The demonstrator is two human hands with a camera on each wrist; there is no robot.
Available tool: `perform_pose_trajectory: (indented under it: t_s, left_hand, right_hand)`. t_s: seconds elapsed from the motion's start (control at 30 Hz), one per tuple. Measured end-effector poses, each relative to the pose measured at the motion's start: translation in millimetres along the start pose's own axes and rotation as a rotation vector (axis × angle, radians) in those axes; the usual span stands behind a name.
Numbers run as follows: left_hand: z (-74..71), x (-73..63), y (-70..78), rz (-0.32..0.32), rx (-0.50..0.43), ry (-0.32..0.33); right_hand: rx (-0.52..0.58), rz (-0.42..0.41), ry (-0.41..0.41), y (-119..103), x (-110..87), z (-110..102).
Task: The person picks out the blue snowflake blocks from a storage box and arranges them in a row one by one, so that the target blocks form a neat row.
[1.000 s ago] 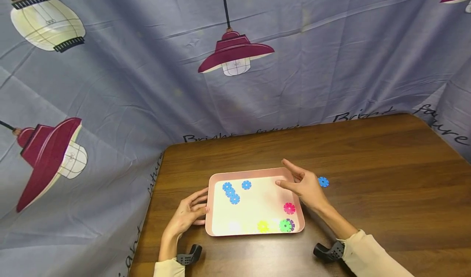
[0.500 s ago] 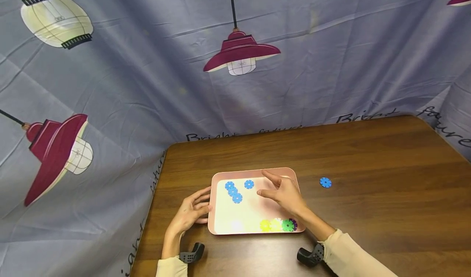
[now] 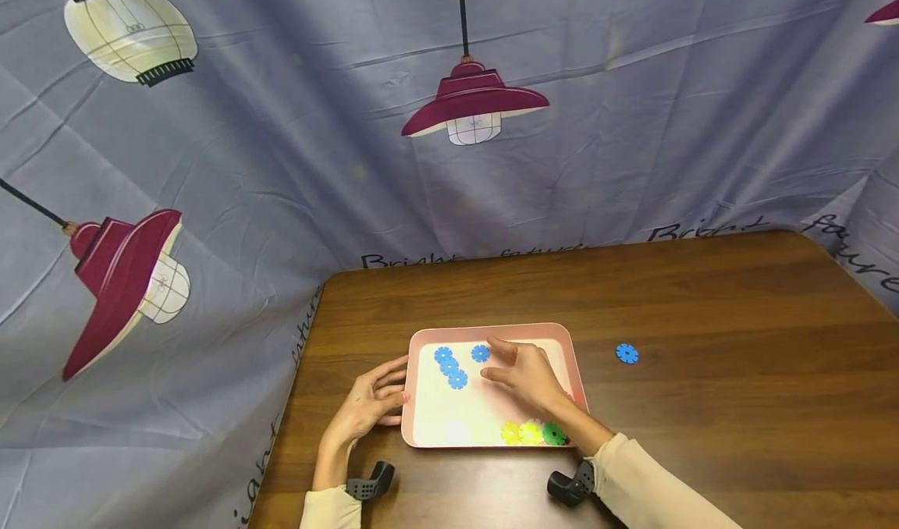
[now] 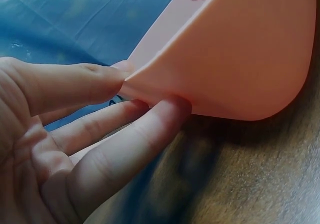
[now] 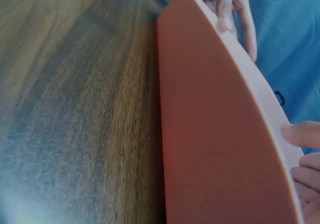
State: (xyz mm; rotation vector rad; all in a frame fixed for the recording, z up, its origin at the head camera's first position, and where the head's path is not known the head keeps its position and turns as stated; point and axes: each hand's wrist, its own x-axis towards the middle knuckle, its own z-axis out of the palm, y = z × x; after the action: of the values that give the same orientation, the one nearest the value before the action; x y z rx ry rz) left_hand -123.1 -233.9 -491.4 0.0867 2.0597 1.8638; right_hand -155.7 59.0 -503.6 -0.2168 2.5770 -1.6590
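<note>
In the head view my left hand (image 3: 367, 402) holds the left side of a pink tray (image 3: 411, 404) with a white inside. The left wrist view has its thumb on the tray's rim and fingertips against the outer wall. Over the tray, my right hand (image 3: 528, 374) has thumb and index finger spread apart, nothing visible between them. Its index fingertip is close to a single blue snowflake disc (image 3: 481, 353). Left of that lie three blue snowflake discs (image 3: 449, 367) in an overlapping slanted row. Yellow discs (image 3: 520, 434) and a green disc (image 3: 555, 434) lie along the near edge.
Another blue snowflake disc (image 3: 627, 353) lies on the brown wooden table (image 3: 737, 342), right of the tray. A grey-blue curtain (image 3: 618, 162) printed with lamps hangs behind and left of the table. Something red at the tray's right side is mostly hidden by my right forearm.
My right hand has moved left from the tray's right rim to beside the single blue disc, thumb and index finger still apart. My left hand stays at the tray's left side.
</note>
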Motion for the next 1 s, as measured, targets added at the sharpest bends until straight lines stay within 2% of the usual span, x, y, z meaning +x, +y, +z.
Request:
perform_pose_trajectory:
  t_s: [0.4, 0.67, 1.0]
  left_hand:
    - [6.0, -3.3, 2.1, -0.019, 0.004, 0.000]
    - [6.4, -7.1, 1.4, -0.045, -0.013, 0.017]
    - [8.1, -7.1, 4.3, -0.056, 0.000, 0.012]
  right_hand:
    - [-0.035, 0.002, 0.042, 3.6, 6.0, 17.5]
    - [-0.141, -0.065, 0.087, 2.5, 6.0, 27.0]
    - [-0.153, -0.120, 0.160, 4.5, 4.2, 29.4]
